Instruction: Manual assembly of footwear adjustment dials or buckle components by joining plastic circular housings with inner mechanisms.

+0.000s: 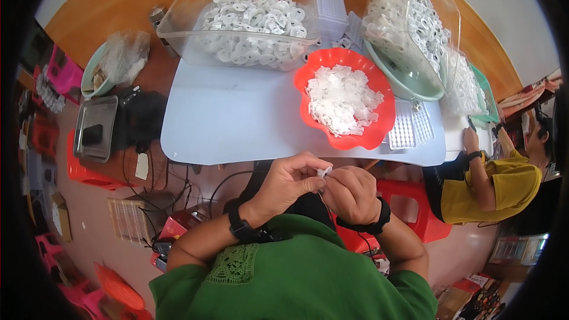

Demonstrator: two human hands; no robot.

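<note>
Just in front of the table's near edge, my two hands meet over a small round white plastic piece (323, 172). My left hand (283, 185) pinches it between thumb and fingertips. Closed, with curled fingers, my right hand (353, 193) presses against the piece's right side; what lies inside its fingers is hidden. Beyond them, a red scalloped bowl (304, 102) holds a heap of small clear-white plastic pieces (344, 99). Farther back, a clear plastic bin (178, 35) is filled with many round white parts (255, 24).
The light blue tabletop (231, 112) extends ahead. A second clear bin of white parts (431, 29) leans in a pale green basin (409, 86). White perforated trays (409, 127) lie right of the bowl. A co-worker in a yellow shirt (498, 186) sits at right. Cables (178, 186) hang at left.
</note>
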